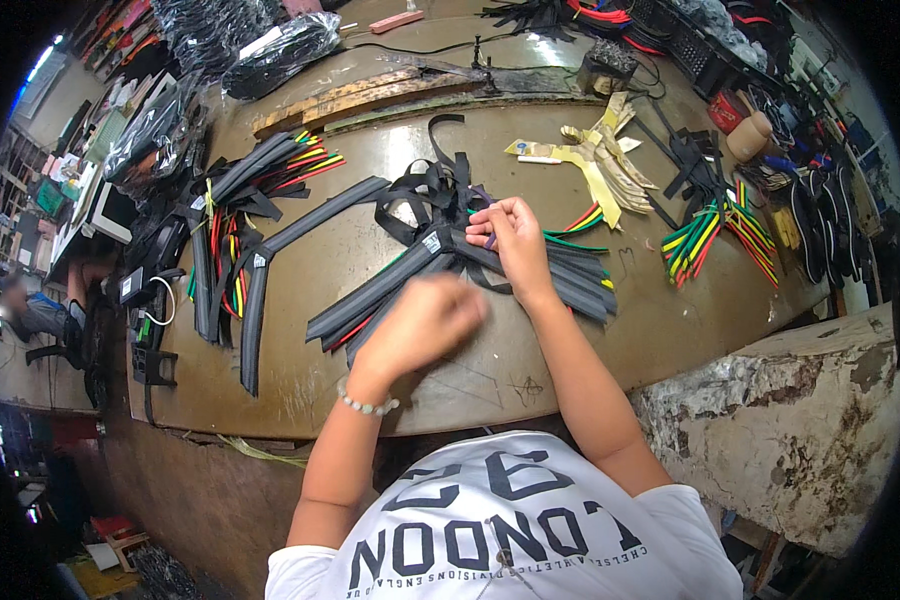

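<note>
The right hand (511,238) is pinching a purple strip (490,241) at the central strap bundle (370,296), apparently steadying it. The left hand (428,322) is hovering, blurred, on that bundle's near side; its grip I cannot tell. The bundle is fanning across the counter (680,340), perhaps for access; a yellow bundle (602,150) is resting beyond it, rightward.
</note>
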`<state>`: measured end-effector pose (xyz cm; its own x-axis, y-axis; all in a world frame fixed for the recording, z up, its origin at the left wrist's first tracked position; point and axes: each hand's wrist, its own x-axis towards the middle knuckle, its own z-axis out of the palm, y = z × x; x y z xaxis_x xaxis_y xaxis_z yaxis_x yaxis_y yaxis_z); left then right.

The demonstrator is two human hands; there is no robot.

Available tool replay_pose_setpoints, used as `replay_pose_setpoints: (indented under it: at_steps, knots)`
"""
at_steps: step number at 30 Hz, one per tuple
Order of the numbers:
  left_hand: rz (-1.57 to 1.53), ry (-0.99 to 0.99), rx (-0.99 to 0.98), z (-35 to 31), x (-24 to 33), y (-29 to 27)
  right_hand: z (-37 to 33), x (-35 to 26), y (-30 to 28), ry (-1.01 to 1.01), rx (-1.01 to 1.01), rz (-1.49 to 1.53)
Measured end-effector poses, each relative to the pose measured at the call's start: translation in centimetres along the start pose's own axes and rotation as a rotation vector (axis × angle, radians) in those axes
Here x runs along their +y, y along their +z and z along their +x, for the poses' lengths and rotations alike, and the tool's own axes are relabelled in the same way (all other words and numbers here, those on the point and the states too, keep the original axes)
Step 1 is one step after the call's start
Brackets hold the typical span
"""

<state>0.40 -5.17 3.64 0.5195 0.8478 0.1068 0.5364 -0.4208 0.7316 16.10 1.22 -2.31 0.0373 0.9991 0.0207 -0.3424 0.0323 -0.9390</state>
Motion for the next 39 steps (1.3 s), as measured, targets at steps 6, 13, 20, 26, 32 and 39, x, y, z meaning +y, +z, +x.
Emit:
replay_pose_setpoints:
  at_steps: [6, 13, 20, 26, 32, 39]
  knots:
    - [0.064, -0.014, 0.451, 2.9, -4.4, 0.6, 0.2, -1.3, -1.4, 0.005, -0.19, -0.105]
    - [0.154, 0.123, 0.439, 2.2, -5.1, 0.6, -0.4, -2.8, -2.9, -0.084, -0.41, -0.357]
    - [0.094, 0.054, 0.397, 1.8, -5.8, 0.8, -0.4, -2.3, -2.4, -0.148, -0.415, -0.457]
    - [-0.088, -0.017, 0.419, 1.8, -4.8, 0.3, -0.3, -2.3, -2.5, -0.129, -0.358, -0.478]
    - [-0.17, -0.115, -0.435, 0.0, -1.4, -0.3, 0.5, -1.8, -2.5, 0.072, -0.182, -0.046]
    - [0.228, -0.084, 0.466, 1.7, -3.9, 0.4, -0.4, -1.4, -0.5, -0.009, -0.257, -0.123]
